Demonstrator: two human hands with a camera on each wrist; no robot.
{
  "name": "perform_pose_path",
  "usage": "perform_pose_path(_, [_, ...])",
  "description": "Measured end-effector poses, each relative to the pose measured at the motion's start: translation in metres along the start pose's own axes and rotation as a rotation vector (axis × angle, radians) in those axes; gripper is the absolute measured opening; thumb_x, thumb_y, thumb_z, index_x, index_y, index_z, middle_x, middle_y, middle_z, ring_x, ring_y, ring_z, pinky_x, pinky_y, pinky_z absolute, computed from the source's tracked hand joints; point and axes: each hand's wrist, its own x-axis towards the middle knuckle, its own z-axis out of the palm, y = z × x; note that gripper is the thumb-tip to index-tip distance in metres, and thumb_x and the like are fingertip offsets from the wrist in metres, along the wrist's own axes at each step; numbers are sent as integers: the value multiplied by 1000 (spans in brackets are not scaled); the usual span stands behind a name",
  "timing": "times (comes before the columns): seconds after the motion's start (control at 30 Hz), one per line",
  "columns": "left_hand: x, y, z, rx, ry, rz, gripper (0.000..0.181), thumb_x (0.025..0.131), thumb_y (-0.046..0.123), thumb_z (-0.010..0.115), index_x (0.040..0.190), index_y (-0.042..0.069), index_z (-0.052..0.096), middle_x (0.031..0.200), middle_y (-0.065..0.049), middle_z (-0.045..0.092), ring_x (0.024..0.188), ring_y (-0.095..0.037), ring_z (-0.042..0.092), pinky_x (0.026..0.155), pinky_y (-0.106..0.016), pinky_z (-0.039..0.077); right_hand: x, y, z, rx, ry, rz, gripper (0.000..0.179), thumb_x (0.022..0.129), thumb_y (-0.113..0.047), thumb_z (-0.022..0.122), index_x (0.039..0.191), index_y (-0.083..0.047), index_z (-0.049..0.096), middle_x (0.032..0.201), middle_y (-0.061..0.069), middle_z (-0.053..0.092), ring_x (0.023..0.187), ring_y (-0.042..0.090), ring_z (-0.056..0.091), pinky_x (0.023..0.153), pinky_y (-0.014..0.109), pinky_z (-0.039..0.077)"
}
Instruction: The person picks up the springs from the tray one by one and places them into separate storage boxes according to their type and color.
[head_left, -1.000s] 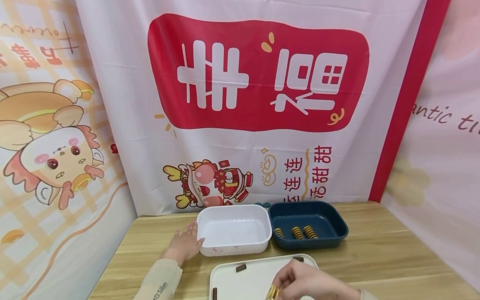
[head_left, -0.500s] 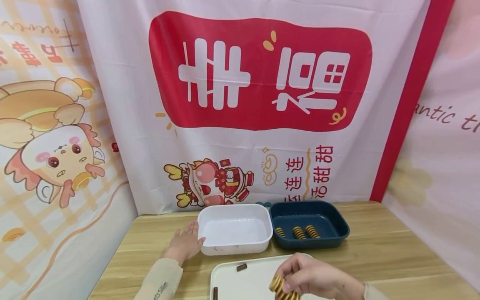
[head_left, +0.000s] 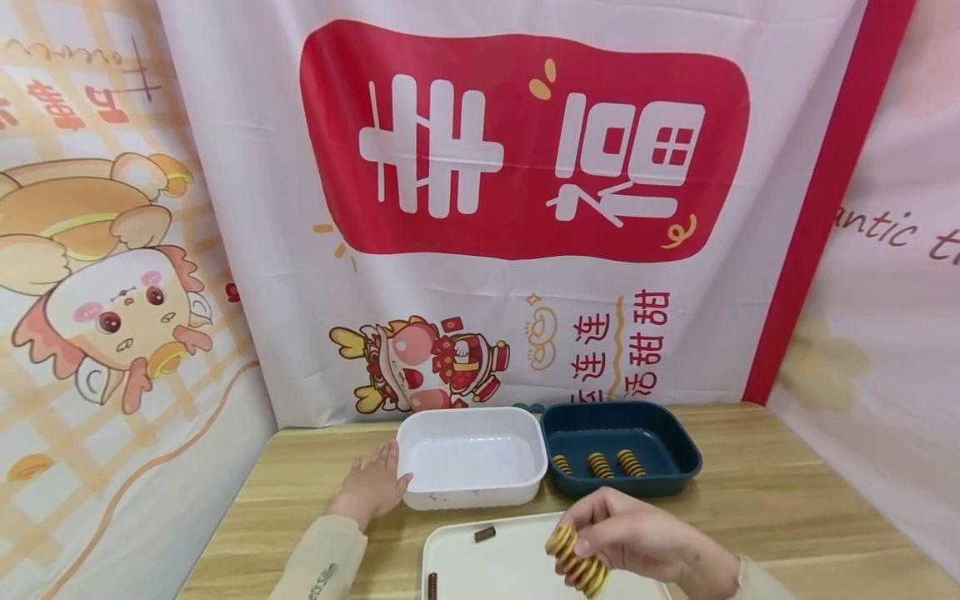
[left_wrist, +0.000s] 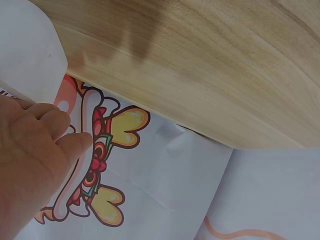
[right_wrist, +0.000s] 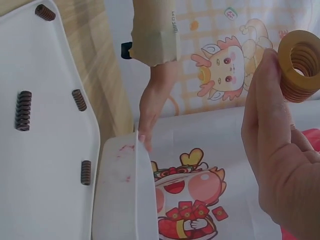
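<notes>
My right hand (head_left: 626,537) pinches a large yellow coil spring (head_left: 577,560) between thumb and fingers, above the right part of the cream tray (head_left: 495,575). From the right wrist view, the spring's (right_wrist: 295,67) round end and hollow middle show. With fingers extended, my left hand (head_left: 369,487) rests against the left wall of a white bin (head_left: 472,498). The left wrist view has that hand (left_wrist: 37,150) beside the bin's corner (left_wrist: 35,50). Small dark brown springs (head_left: 485,534) lie on the tray; several (right_wrist: 23,111) appear in the right wrist view.
A dark blue bin (head_left: 630,487) stands right beside the white one, with yellow springs (head_left: 600,465) along its near side. Both bins sit at the back of the wooden table (head_left: 780,508), before a printed cloth backdrop (head_left: 712,333).
My right hand has risen from low over the tray and shifted slightly right, bringing the yellow spring fully into view. The left hand stays at the white bin.
</notes>
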Motion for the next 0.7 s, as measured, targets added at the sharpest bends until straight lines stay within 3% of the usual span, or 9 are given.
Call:
perform_pose_path(0.33, [2, -1, 1, 1, -8, -9, 63, 100, 26, 44, 141, -18, 26, 146, -32, 29, 137, -44, 26, 110, -63, 16, -3, -14, -7, -13, 77, -6, 32, 94, 0, 42, 110, -7, 68, 104, 5, 71, 91, 11, 67, 82, 27, 55])
perform_pose_path(0.57, [0, 0, -1, 3, -13, -9, 63, 100, 27, 44, 141, -17, 27, 146, -32, 29, 137, -44, 26, 110, -63, 15, -8, -25, -32, -54, 148, -69, 32, 95, 1, 38, 109, -4, 67, 103, 7, 70, 91, 12, 68, 81, 25, 54])
perform_pose_path(0.7, [1, 0, 0, 3, -11, -6, 62, 100, 27, 44, 141, -17, 27, 147, -32, 29, 137, -43, 26, 110, -63, 15, -13, -32, -50, -41, 228, -47, 31, 97, 0, 37, 109, -3, 66, 102, 9, 70, 91, 15, 68, 83, 27, 54])
